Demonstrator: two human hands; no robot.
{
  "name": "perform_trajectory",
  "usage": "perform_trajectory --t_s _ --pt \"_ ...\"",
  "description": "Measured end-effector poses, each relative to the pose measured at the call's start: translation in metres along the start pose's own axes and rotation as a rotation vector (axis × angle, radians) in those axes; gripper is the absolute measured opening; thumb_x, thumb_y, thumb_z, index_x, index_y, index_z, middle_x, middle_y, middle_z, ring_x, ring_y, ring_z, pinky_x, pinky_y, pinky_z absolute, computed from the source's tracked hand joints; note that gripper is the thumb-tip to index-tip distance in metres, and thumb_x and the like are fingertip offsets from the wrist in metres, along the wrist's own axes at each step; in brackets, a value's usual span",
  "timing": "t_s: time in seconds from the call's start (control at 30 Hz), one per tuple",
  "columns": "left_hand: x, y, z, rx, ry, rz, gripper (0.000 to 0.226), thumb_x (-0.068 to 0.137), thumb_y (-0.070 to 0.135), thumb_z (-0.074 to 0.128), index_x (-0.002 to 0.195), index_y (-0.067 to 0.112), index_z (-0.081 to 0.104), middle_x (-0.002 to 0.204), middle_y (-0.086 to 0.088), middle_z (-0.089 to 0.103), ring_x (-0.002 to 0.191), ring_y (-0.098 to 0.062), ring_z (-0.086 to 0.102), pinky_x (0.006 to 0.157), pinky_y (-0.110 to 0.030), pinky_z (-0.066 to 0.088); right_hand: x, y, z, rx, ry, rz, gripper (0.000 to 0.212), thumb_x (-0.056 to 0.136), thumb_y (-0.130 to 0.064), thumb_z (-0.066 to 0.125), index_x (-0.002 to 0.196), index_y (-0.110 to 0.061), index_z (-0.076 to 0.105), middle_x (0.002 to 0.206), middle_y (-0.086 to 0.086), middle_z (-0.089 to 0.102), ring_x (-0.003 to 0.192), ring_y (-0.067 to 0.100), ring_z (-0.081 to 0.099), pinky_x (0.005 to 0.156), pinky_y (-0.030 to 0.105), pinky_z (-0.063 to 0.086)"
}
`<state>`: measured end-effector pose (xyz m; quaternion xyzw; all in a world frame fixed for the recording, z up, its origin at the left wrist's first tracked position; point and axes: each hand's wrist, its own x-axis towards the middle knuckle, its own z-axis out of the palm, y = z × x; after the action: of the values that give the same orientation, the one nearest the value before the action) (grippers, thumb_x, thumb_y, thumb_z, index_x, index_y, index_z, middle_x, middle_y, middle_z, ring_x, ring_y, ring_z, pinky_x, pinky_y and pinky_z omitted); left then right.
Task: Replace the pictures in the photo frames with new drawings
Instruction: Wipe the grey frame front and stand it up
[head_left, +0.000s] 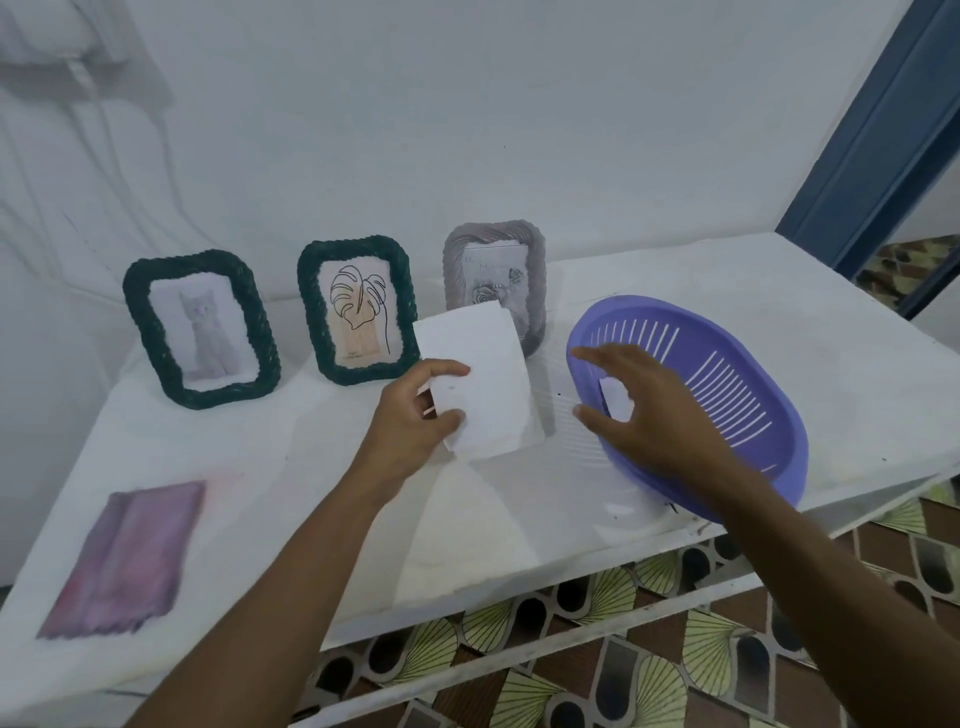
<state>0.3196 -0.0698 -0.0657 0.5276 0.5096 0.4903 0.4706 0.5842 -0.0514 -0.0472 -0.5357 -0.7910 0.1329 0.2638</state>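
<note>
Three photo frames stand along the wall on the white table (779, 322). The left dark green frame (200, 330) shows a cat. The middle dark green frame (358, 310) shows a leaf drawing. A grey frame (496, 260) on the right shows roses. My left hand (421, 410) pinches a white sheet of paper (480, 384), blank side towards me, in front of the grey frame. My right hand (639, 410) hovers with spread fingers over the near rim of a purple slotted basket (727, 384). A small white scrap (615, 400) shows between its fingers; whether the hand holds it is unclear.
A purple folded cloth (124, 561) lies at the front left of the table. The table's front edge runs across the lower view, with patterned floor tiles (571, 675) below. A blue door frame (872, 156) stands at the far right.
</note>
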Motion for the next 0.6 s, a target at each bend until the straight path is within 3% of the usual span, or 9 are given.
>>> perform_trajectory --t_s 0.07,0.13,0.23,0.3,0.47,0.53,0.6 --pt "-0.003 0.011 -0.001 -0.026 -0.016 0.032 0.046 0.081 -0.015 0.063 0.105 0.024 0.066 0.108 0.009 0.069 0.096 -0.015 0.067 0.09 -0.039 0.053 0.003 -0.02 0.001 0.141 0.142 -0.01 0.055 0.088 -0.032 0.067 0.139 -0.033 0.046 0.137 -0.005 0.052 0.117 0.011 0.053 0.091 0.024 0.048" --pt "-0.005 0.02 0.0 -0.037 -0.04 0.059 0.047 0.08 -0.016 0.062 0.105 0.024 0.066 0.106 0.01 0.069 0.097 -0.018 0.066 0.092 -0.045 0.053 0.009 -0.043 0.007 0.471 0.131 0.063 0.051 0.091 -0.022 0.064 0.136 -0.037 0.046 0.135 -0.009 0.052 0.113 0.008 0.057 0.085 0.018 0.051" --pt "-0.007 0.022 0.004 0.011 -0.08 0.081 0.05 0.081 -0.013 0.061 0.11 0.027 0.065 0.114 0.007 0.067 0.1 -0.031 0.065 0.094 -0.054 0.051 0.013 -0.064 0.027 0.827 0.05 0.126 0.047 0.093 -0.006 0.058 0.127 -0.038 0.054 0.133 -0.006 0.057 0.109 0.018 0.064 0.083 0.034 0.058" --pt "-0.009 0.018 0.005 0.063 -0.104 0.084 0.054 0.081 -0.012 0.06 0.111 0.032 0.064 0.115 0.008 0.065 0.096 -0.039 0.061 0.093 -0.06 0.048 0.013 -0.07 0.04 0.922 0.086 0.177 0.046 0.092 0.002 0.054 0.117 -0.036 0.06 0.131 -0.002 0.059 0.109 0.022 0.063 0.084 0.041 0.058" --pt "-0.013 0.002 0.001 0.1 -0.154 0.039 0.06 0.079 -0.013 0.053 0.115 0.035 0.062 0.117 -0.004 0.062 0.097 -0.044 0.057 0.092 -0.063 0.047 0.009 -0.072 0.054 0.954 0.157 0.265 0.041 0.091 0.008 0.053 0.106 -0.028 0.065 0.126 -0.002 0.061 0.115 0.022 0.06 0.086 0.04 0.058" --pt "-0.013 -0.001 0.003 0.101 -0.142 0.019 0.061 0.08 -0.014 0.054 0.113 0.037 0.061 0.119 0.004 0.06 0.104 -0.041 0.055 0.096 -0.054 0.049 0.008 -0.071 0.057 0.939 0.17 0.287 0.038 0.09 0.007 0.056 0.106 -0.027 0.064 0.126 -0.002 0.062 0.115 0.021 0.06 0.085 0.039 0.058" --pt "-0.014 -0.001 0.006 0.23 -0.05 0.063 0.056 0.08 -0.009 0.062 0.111 0.038 0.059 0.127 0.012 0.046 0.111 -0.025 0.052 0.099 -0.022 0.048 0.008 -0.072 0.058 0.939 0.199 0.306 0.038 0.089 0.006 0.059 0.105 -0.029 0.062 0.127 0.0 0.061 0.113 0.023 0.061 0.081 0.036 0.059"
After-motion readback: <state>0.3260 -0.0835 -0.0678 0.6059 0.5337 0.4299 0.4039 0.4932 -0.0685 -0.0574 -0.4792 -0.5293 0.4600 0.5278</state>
